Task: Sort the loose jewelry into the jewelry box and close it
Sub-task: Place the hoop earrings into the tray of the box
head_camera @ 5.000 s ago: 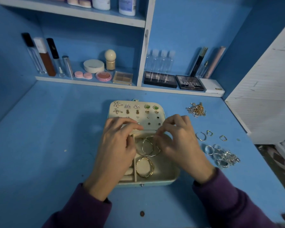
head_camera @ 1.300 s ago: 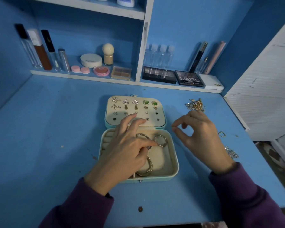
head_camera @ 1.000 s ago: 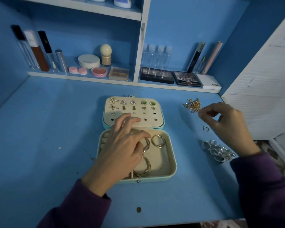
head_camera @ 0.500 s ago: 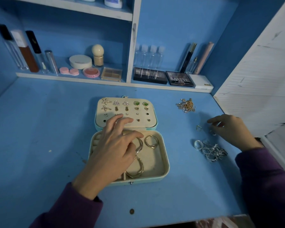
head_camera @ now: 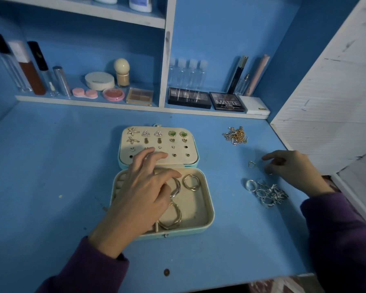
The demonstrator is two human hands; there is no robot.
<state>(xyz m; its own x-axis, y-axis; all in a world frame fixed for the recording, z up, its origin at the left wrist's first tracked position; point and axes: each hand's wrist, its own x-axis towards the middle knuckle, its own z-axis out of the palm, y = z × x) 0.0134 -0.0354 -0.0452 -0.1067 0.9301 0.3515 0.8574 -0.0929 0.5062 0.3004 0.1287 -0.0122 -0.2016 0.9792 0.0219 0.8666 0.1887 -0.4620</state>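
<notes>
Swung right hand [head_camera: 292,170] away from open jewelry box [head_camera: 208,208] to loose gold rings [head_camera: 252,164] — fingers curled, unclear whether pinching one. Kept left hand [head_camera: 142,193] spread, relaxed, over the box's hoops [head_camera: 190,181] — sorting unfinished.

I see the mint jewelry box [head_camera: 210,221] lying open, lid [head_camera: 178,160] flat at 12 o'clock, studs [head_camera: 158,133] pinned in it, gold hoops [head_camera: 191,182] in the tray [head_camera: 199,206]. Silver rings [head_camera: 266,193] heap at its 3 o'clock, tangled chains [head_camera: 235,135] at 2 o'clock.
</notes>
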